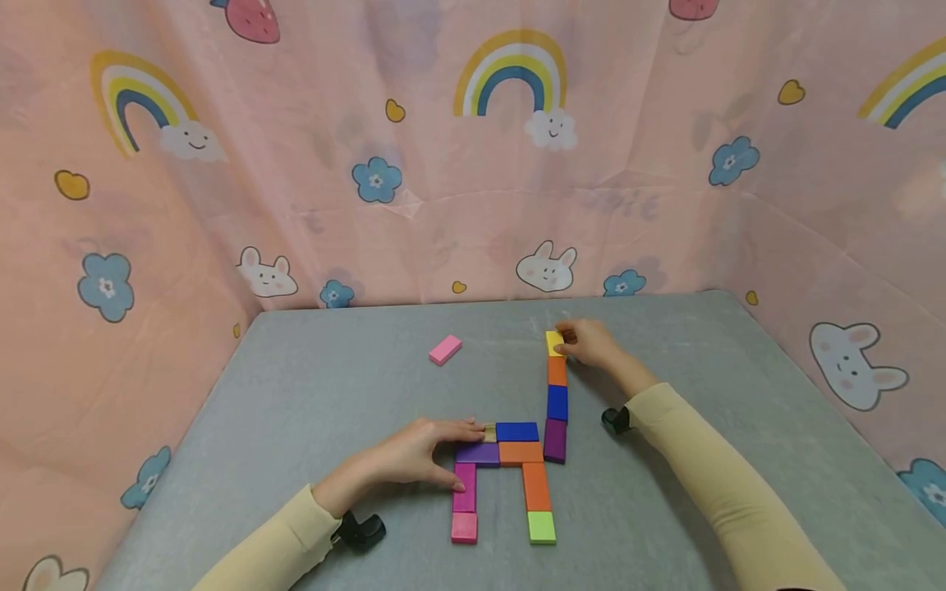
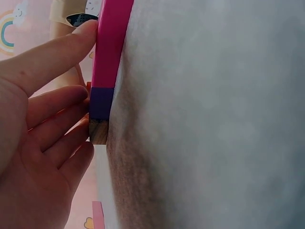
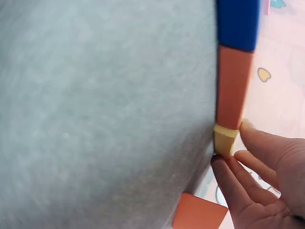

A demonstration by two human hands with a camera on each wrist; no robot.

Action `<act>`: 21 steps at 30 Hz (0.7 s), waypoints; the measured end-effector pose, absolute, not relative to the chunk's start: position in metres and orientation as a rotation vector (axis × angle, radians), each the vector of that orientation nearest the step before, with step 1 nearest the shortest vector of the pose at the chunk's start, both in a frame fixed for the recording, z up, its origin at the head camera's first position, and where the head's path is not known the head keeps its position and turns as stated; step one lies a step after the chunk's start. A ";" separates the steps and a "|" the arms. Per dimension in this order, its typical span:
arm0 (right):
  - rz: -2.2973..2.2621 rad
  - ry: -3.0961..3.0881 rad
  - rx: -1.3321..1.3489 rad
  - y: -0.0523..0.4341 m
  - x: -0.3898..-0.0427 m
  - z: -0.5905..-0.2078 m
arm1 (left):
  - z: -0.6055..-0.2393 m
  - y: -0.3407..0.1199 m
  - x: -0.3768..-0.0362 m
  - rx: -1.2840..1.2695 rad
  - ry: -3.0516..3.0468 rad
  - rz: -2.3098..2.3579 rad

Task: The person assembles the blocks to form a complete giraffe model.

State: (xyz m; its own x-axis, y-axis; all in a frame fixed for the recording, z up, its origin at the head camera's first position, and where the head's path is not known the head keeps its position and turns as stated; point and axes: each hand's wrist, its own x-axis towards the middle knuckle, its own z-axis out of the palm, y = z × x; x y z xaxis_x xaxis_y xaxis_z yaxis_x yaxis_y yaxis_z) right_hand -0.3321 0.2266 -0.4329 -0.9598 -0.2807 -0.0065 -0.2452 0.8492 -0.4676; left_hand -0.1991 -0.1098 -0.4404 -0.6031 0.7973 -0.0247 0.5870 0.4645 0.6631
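Observation:
In the head view, my right hand [image 1: 591, 343] pinches the yellow block [image 1: 553, 343] at the far end of a straight column. Below the yellow one run an orange block [image 1: 557, 371], a blue block [image 1: 557, 403] and a dark purple block [image 1: 555, 441]. My left hand [image 1: 410, 453] rests against the left side of a second group. Its thumb touches the magenta block [image 1: 465, 484], and its extended fingers lie on a wood-coloured block [image 1: 490, 432] beside the violet block [image 1: 476, 454]. The left wrist view shows the left fingers loosely extended along the magenta block [image 2: 110, 47].
The second group also has a blue block [image 1: 516, 432], two orange blocks [image 1: 521, 452], a pink block [image 1: 464, 529] and a lime block [image 1: 542, 528]. A loose pink block [image 1: 446, 350] lies farther back. In the right wrist view, another orange block [image 3: 200, 212] shows near the fingers.

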 end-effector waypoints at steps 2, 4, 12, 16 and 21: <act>-0.728 2.947 -0.450 0.227 -0.332 -0.433 | -0.441 -0.110 -0.200 1.178 2.388 0.881; -0.752 2.942 -0.470 0.229 -0.332 -0.432 | -0.441 -0.110 -0.200 1.182 2.387 0.878; -0.786 2.920 -0.508 0.232 -0.329 -0.432 | -0.440 -0.110 -0.200 1.180 2.395 0.879; -0.793 2.903 -0.504 0.233 -0.329 -0.433 | -0.440 -0.110 -0.199 1.180 2.402 0.875; -0.805 2.882 -0.474 0.233 -0.328 -0.433 | -0.441 -0.110 -0.199 1.179 2.395 0.879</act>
